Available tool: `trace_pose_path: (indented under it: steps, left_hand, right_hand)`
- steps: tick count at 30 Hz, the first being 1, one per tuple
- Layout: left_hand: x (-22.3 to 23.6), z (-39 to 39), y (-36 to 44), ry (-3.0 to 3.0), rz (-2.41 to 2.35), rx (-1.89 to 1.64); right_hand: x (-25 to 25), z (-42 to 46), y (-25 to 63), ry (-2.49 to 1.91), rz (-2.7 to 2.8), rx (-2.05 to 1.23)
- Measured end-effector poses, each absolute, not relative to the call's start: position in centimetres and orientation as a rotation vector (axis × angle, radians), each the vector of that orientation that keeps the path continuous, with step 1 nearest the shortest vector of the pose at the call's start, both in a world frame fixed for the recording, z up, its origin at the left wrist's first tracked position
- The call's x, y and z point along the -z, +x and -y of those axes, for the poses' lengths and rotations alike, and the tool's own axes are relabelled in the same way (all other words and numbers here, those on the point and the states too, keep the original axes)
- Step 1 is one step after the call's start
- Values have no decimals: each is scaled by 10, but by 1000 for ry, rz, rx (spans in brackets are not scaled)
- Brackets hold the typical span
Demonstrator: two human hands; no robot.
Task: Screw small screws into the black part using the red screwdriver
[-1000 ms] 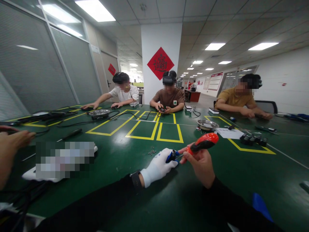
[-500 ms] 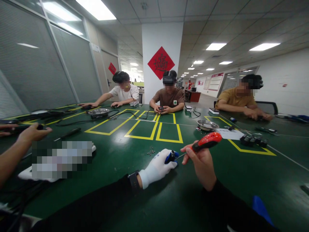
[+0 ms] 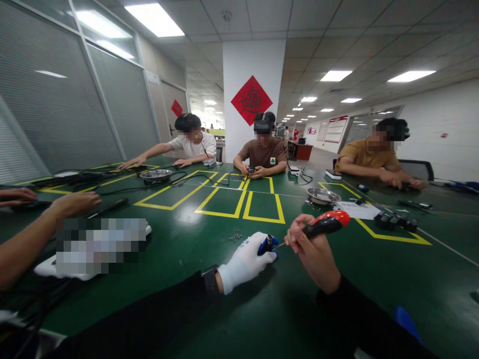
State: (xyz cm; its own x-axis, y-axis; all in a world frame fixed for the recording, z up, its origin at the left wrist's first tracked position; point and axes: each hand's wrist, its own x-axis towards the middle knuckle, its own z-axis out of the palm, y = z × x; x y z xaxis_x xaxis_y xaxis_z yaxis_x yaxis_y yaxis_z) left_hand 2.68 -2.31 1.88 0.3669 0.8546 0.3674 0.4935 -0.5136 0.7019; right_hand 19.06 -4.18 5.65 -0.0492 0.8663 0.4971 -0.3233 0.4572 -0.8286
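My left hand, in a white glove with blue fingertips, is closed around a small black cylindrical part and keeps it just above the table. Bare, my right hand grips a red and black screwdriver. The fingers are bunched where the handle meets the shaft. The shaft points left and its tip meets the black part or lies right beside it; the exact contact is hidden by the glove. Several small screws lie loose on the table behind my left hand.
On the green table are yellow tape outlines, metal bowls and several black parts at right. A white power strip, partly blurred, and another person's hand are at left. Three people sit across. A blue item lies lower right.
My right fingers have drawn in around the screwdriver, and its handle has shifted slightly right and down. My left hand still holds the black part. The neighbour's hand at left has moved right.
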Motion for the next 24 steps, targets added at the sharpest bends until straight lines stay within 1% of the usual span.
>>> trace_pose_path:
  steps: [4,8,10,20,24]
  left_hand:
    - [-17,22,27,2169,-1174,-995]
    - [-16,20,26,2172,-1178,-986]
    - [-16,20,26,2175,-1175,-981]
    - [-19,22,26,2168,-1154,-983]
    - [-19,22,25,2155,-1126,-984]
  right_hand:
    - [-56,46,192,-535,1279,-1077]
    - [-56,52,193,-623,1389,-894]
    - [-56,53,192,-594,1420,-863]
    - [-50,45,193,-520,1338,-995]
    - [-52,50,195,-644,1434,-829]
